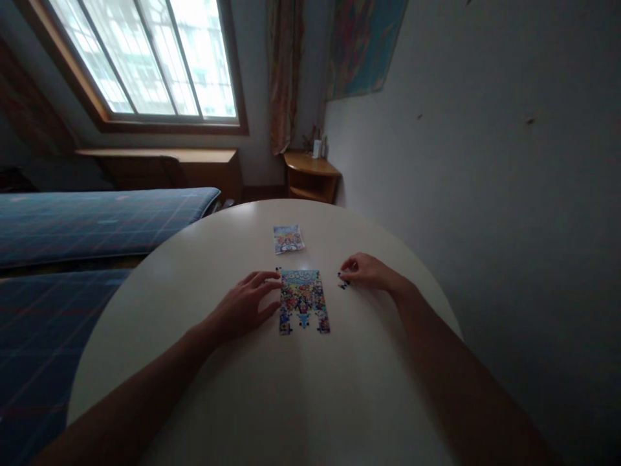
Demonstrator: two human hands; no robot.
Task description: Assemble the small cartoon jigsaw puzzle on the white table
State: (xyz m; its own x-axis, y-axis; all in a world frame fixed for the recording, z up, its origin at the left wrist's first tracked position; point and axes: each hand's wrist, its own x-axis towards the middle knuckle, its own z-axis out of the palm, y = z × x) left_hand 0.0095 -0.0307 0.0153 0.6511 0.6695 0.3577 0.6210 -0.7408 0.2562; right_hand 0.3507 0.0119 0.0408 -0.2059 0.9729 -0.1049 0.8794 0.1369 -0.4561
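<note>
A small jigsaw puzzle [305, 294] with a crowded, colourful picture lies flat on the table, and gaps show along its near edge. At its left side rests my left hand [252, 298], fingers apart and the tips touching or nearly touching the border. A small dark puzzle piece [278, 269] sits by the upper left corner, close to those fingertips. To the right of the puzzle, my right hand [367, 270] is closed in a pinch on a puzzle piece at a little group of loose puzzle pieces [343, 283]. Its fingers partly hide them.
A printed picture sheet or packet [288, 239] lies beyond the puzzle on the round white table [204, 382]. On the left are blue plaid mattresses [97, 226]. A wooden corner shelf [313, 165] and a desk [184, 155] stand at the back, with a wall on the right.
</note>
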